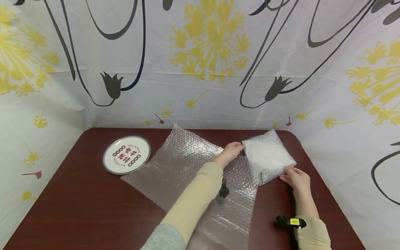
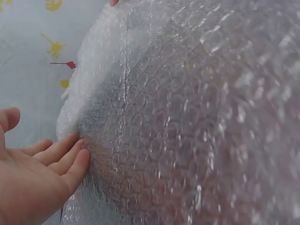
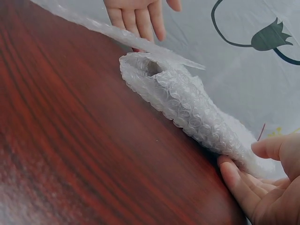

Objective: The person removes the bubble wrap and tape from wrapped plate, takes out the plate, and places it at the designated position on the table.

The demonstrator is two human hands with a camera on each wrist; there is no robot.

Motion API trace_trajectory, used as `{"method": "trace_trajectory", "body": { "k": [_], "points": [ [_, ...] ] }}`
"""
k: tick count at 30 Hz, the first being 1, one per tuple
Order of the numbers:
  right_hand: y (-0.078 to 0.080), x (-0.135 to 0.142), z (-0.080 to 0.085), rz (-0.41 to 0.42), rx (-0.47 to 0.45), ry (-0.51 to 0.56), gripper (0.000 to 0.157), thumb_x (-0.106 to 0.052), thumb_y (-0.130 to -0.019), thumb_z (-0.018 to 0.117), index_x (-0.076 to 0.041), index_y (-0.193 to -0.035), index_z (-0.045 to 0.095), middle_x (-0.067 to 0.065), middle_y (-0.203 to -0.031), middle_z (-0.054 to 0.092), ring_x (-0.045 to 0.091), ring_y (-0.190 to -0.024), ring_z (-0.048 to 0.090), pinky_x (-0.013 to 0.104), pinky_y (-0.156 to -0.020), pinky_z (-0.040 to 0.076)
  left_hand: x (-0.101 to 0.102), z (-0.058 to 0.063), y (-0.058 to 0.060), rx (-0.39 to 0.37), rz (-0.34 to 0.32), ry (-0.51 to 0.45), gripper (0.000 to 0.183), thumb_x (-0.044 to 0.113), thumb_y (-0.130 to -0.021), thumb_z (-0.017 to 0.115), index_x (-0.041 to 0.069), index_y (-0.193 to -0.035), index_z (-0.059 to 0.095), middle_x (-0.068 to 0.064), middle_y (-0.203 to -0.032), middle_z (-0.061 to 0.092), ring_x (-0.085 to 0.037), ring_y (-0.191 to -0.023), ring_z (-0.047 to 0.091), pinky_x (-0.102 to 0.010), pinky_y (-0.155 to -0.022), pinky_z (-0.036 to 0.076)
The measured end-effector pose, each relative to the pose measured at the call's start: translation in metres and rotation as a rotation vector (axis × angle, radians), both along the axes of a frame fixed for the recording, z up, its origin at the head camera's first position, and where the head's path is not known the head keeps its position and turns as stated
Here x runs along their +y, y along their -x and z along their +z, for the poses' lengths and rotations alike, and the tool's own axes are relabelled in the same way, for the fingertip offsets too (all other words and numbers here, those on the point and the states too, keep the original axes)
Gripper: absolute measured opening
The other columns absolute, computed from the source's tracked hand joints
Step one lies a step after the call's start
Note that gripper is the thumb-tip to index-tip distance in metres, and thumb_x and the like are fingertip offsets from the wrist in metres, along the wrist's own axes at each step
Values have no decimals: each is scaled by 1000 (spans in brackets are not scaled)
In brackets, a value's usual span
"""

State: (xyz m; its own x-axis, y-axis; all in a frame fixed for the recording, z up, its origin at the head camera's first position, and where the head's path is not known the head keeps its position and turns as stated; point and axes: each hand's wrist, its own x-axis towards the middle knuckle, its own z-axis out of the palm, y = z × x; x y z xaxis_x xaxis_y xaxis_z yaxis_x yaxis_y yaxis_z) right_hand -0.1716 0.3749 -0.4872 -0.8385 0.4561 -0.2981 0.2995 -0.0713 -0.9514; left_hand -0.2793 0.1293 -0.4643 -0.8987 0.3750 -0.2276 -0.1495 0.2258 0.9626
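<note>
A flat, squarish bundle of bubble wrap (image 1: 268,158) lies at the far right of the table; what is inside cannot be made out. From its left side a wide clear bubble wrap sheet (image 1: 184,163) spreads leftward and toward the near edge. My left hand (image 1: 232,151) is at the bundle's left edge, and its extended fingers (image 2: 70,159) touch the wrap in the left wrist view. At the lower right corner is my right hand (image 1: 298,178). Its fingers (image 3: 241,185) reach under the bundle's edge in the right wrist view, with the thumb held apart above.
A round white plate (image 1: 126,155) with red and green printing lies at the back left, beside the sheet. The dark red wooden table (image 1: 78,201) ends against a patterned cloth (image 1: 187,93), which also hangs along both sides.
</note>
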Motion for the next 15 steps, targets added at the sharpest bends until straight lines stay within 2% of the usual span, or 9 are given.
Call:
{"method": "trace_trajectory", "body": {
  "k": [4,10,13,15],
  "points": [
    [0,0,0,-8,-3,-5,59,-17,-95,59,12,-138,33,-4,-80,59,8,-68,65,25,-69,57,5,-2,-1,16,-18,12,45,29,-99,50,4,-136,50,-10,-129,56,-24,-111,57,-37,-91,48],
    [1,-1,-2,-3,2,-25,63,-10,-94,59,14,-142,27,-5,-81,58,6,-67,65,26,-68,57,11,-2,-3,8,-24,35,45,30,-98,52,4,-135,53,-9,-129,56,-22,-106,60,-37,-87,50],
    [1,-1,-3,-3,2,-43,63,-9,-94,59,14,-143,26,0,-89,56,5,-68,64,25,-69,57,13,-2,-4,-17,-29,55,46,31,-98,53,5,-135,52,-8,-131,55,-20,-103,61,-36,-85,50],
    [2,-2,-4,-4,3,-44,64,-8,-94,58,13,-144,24,10,-102,55,4,-68,64,25,-69,57,15,-2,-5,-31,-29,61,46,31,-98,53,5,-136,52,-8,-131,55,-20,-102,61,-35,-85,50]
  ]
}}
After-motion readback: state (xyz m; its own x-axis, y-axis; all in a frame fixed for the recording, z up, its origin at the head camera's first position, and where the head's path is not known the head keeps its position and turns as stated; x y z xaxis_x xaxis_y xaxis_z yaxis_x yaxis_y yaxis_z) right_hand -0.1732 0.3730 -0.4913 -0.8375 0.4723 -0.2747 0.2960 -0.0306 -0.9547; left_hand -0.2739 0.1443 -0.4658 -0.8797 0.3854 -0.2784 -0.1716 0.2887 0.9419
